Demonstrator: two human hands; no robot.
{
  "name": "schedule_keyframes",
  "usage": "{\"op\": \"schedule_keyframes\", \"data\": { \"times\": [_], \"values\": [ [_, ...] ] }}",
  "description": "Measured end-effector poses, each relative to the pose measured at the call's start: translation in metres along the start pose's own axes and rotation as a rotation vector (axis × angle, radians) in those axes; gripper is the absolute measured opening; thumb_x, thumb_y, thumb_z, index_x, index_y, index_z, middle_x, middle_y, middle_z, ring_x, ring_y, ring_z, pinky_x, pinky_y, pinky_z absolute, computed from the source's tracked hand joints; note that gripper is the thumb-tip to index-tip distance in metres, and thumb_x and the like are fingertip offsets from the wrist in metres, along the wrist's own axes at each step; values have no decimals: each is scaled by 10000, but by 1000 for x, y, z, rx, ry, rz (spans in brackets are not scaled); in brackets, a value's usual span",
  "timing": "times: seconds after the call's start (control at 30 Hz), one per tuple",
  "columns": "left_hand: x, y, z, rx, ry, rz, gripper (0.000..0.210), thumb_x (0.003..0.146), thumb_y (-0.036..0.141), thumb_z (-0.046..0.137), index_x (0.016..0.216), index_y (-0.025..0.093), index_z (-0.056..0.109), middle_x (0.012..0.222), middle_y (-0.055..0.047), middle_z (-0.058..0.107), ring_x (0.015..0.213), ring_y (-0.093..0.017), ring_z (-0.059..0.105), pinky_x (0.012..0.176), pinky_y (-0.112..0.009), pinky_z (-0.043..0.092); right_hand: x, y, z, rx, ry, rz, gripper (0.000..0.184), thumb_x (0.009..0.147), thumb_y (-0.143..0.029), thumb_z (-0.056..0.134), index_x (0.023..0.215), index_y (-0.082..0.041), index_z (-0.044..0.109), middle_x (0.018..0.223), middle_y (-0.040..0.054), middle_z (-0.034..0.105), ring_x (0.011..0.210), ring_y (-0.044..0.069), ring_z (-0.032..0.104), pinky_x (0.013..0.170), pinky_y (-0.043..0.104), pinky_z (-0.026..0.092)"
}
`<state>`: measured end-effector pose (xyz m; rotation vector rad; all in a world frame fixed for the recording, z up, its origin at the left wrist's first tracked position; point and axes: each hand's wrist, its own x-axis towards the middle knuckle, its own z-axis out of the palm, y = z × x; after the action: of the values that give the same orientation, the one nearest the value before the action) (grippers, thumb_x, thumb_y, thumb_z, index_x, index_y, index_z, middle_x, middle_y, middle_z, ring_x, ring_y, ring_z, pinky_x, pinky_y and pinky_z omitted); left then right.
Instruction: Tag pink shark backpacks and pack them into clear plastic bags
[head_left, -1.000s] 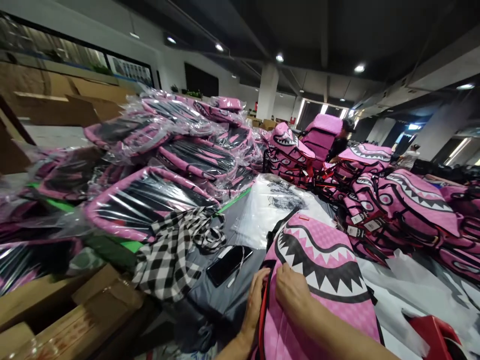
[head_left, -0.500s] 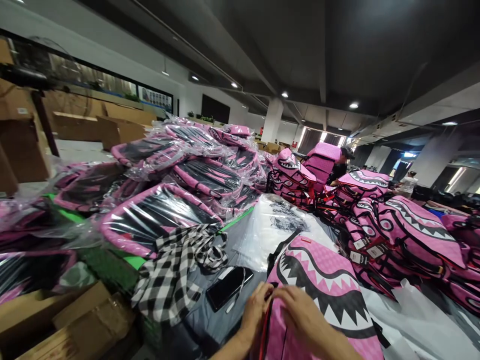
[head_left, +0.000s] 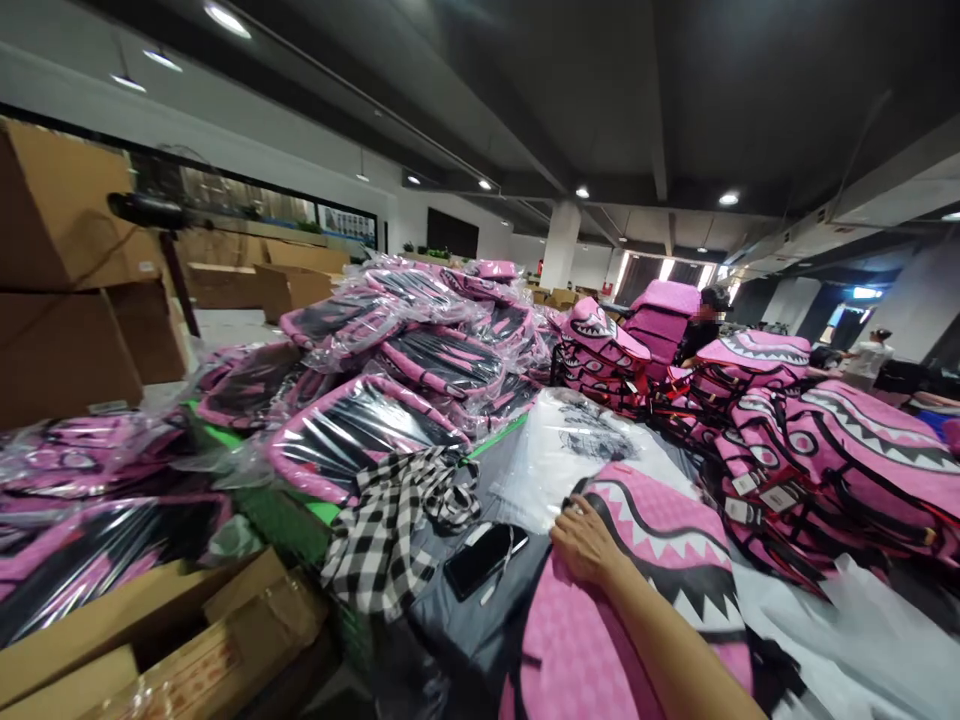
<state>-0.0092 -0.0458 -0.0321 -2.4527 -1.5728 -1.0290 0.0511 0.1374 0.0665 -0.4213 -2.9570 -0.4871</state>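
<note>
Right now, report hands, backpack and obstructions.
Right hand on pink backpack, upper-left edge; left hand out of view. Toothy print faces up. Phone alongside, apart; no obstruction visible.

Shows a dark grey-covered work surface (head_left: 469,635), with bright green edging (head_left: 496,437) toward the left. Carries a black phone (head_left: 480,562) with a thin white strip (head_left: 486,599) partly over it, a black-and-white checked cloth (head_left: 386,530) just beside, a stack of printed whitish plastic bags (head_left: 547,470) beyond, and, nearest, a pink backpack (head_left: 570,630) with a toothed print. Bears rumpled white sheeting (head_left: 885,620) and heaped pink backpacks (head_left: 877,450) to the right; at left, supports a mound of plastic-wrapped pink-and-black bags (head_left: 442,360).
</note>
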Motion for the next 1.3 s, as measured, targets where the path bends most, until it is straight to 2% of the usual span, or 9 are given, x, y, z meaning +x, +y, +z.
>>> {"op": "schedule_keyframes", "data": {
  "times": [0.13, 0.27, 0.43, 0.67, 0.87, 1.03, 1.13, 1.2, 1.3],
  "values": [
    [6, 57, 39, -55, -116, 99, 218, 974, 405, 601, 918, 220, 700, 828, -50, 710, 661, -149, 642, 561, -262, 534, -20, -8, -24, 71, 9, 165, 218, 976, -124, 456, 1048, -162, 657, 1036, 109, 703, 982, 226, 646, 1008, 426, 456],
    [12, 87, 50, -92, -143, 116, 214, 820, 303, 669, 630, 204, 678, 429, -45, 574, 362, -171, 498, 344, -310, 228, -152, -35, -51, 232, 311, 151, 307, 989, -154, 431, 1236, -228, 598, 852, 38, 713, 739, 175, 678, 661, 288, 535],
    [22, 112, 30, -164, -27, 246, 207, 829, 234, 583, 628, 186, 600, 448, -16, 574, 326, -133, 431, 363, -317, 148, -288, -111, -37, 209, 574, 211, 403, 923, -200, 566, 1324, -215, 604, 851, 73, 770, 673, 189, 735, 564, 252, 591],
    [32, 102, -14, -15, 55, 481, 308, 967, 453, 554, 814, 186, 557, 643, -9, 588, 555, -181, 545, 522, -333, 384, -278, -184, 12, 423, 963, 819, 261, 955, -175, 582, 1157, -272, 717, 839, 45, 712, 716, 173, 702, 627, 258, 585],
    [26, 63, -18, 187, -61, 675, 218, 943, 88, 509, 1142, 53, 592, 748, -39, 637, 603, -180, 558, 583, -326, 441, -301, -129, 9, 668, 1082, 1411, 259, 896, -461, 662, 856, -213, 724, 663, -7, 634, 478, 121, 526, 393, 224, 402],
    [40, 68, -14, 133, 103, 721, 327, 937, -26, 343, 1066, 42, 636, 691, -41, 629, 547, -163, 543, 527, -306, 443, -264, 2, 10, 760, 967, 1399, 603, 767, -757, 563, 780, -166, 682, 713, 52, 681, 617, 175, 593, 560, 286, 492],
    [64, 70, -16, 86, 126, 616, 270, 1016, 93, 360, 1050, 68, 627, 674, -34, 621, 545, -175, 559, 505, -319, 448, -248, 45, 10, 778, 883, 1386, 610, 756, -777, 516, 708, -181, 636, 654, 50, 655, 617, 189, 593, 598, 313, 502],
    [65, 66, -18, 9, 172, 598, 181, 1019, 142, 454, 1066, 97, 623, 663, -21, 624, 560, -170, 577, 519, -310, 470, -255, 34, 11, 726, 876, 1421, 555, 823, -722, 454, 759, -194, 614, 707, 52, 657, 647, 190, 585, 629, 326, 497],
    [29, 51, -23, -127, 192, 644, 188, 1000, 99, 492, 1111, 128, 642, 741, -39, 708, 682, -168, 671, 662, -309, 577, -279, -43, 10, 609, 895, 1418, 357, 886, -554, 482, 857, -222, 609, 821, 53, 663, 742, 202, 588, 710, 347, 486]
  ]
}}
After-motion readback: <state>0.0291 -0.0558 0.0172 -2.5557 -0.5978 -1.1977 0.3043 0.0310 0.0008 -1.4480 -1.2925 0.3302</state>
